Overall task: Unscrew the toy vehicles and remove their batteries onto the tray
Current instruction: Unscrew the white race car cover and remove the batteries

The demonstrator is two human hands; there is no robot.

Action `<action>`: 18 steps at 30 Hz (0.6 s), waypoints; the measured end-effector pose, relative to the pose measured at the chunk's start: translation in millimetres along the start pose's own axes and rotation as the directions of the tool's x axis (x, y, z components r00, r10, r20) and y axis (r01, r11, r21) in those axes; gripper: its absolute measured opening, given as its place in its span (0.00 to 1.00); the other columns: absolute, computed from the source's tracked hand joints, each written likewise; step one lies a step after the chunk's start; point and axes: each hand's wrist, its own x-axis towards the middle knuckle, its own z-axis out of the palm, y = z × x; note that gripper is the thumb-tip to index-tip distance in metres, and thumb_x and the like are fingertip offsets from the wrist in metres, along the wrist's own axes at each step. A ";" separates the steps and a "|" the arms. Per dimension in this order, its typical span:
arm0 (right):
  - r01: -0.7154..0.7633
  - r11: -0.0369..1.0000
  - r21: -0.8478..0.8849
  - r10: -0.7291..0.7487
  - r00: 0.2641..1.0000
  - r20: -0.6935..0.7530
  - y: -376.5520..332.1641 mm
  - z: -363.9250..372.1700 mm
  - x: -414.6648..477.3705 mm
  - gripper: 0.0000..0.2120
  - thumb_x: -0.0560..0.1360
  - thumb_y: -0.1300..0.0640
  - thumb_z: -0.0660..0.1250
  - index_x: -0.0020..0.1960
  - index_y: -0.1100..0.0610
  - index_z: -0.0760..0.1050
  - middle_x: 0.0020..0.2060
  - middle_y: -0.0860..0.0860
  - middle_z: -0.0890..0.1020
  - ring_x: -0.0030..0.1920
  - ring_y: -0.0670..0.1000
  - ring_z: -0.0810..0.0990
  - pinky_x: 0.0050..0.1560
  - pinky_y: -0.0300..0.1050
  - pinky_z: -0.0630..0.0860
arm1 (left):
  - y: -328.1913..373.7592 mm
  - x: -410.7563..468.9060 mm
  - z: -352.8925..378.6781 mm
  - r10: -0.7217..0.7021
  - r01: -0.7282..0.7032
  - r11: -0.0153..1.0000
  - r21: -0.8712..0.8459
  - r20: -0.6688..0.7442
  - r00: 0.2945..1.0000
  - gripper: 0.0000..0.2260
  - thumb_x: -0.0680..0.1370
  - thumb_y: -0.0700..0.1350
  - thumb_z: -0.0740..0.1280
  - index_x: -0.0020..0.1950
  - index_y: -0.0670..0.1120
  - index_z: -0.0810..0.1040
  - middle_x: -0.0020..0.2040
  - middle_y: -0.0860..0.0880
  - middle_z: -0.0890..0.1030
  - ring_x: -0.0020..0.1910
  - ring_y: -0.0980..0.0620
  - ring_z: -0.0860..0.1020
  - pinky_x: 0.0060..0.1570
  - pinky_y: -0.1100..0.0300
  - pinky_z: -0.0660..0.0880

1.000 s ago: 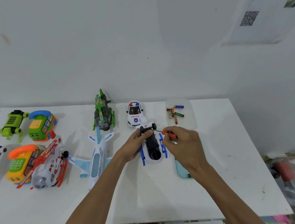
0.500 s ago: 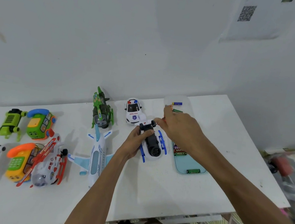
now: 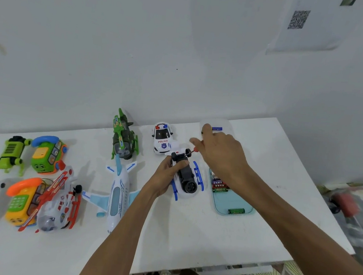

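White toy helicopter point(image 3: 188, 180) held belly-up on a table point(image 3: 187, 239).
Left hand point(image 3: 167, 172) grips the tail end, blue skids and black underside facing up. Right hand point(image 3: 219, 157), just behind and touching nothing else, pinches a red-handled screwdriver point(image 3: 195, 149) at the tail, forefinger stretched out. Beside the toy lies a pale blue tray point(image 3: 227, 202) holding batteries point(image 3: 219, 184). A police car point(image 3: 162, 138) stands behind.
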 end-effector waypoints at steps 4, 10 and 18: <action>0.104 0.993 0.059 -0.104 0.995 -0.009 3.1 0.8 -6.5 0.19 0.83 0.47 0.54 0.71 0.53 0.63 0.41 0.49 0.80 0.30 0.52 0.70 0.29 0.44 0.62 | -1.3 0.3 -1.7 0.008 -0.008 1.000 -0.005 0.001 1.000 0.17 0.81 0.42 0.70 0.69 0.42 0.74 0.61 0.41 0.83 0.56 0.43 0.84 0.56 0.48 0.82; -0.018 0.997 -0.073 0.027 0.991 0.129 2.5 -5.7 -1.3 0.24 0.84 0.39 0.49 0.60 0.58 0.71 0.40 0.52 0.77 0.37 0.53 0.70 0.37 0.46 0.64 | -2.2 1.9 -5.4 -0.014 0.014 0.999 -0.040 -0.016 1.000 0.19 0.80 0.44 0.71 0.69 0.42 0.74 0.62 0.39 0.83 0.58 0.41 0.83 0.59 0.43 0.81; 0.145 0.982 0.120 -0.147 0.989 0.012 -0.4 -4.2 -1.6 0.11 0.81 0.50 0.64 0.52 0.58 0.69 0.31 0.53 0.76 0.27 0.55 0.72 0.24 0.43 0.60 | 0.0 3.8 -4.9 -0.011 0.011 1.000 -0.024 0.011 1.000 0.26 0.76 0.48 0.75 0.70 0.41 0.73 0.63 0.38 0.82 0.59 0.39 0.83 0.57 0.44 0.82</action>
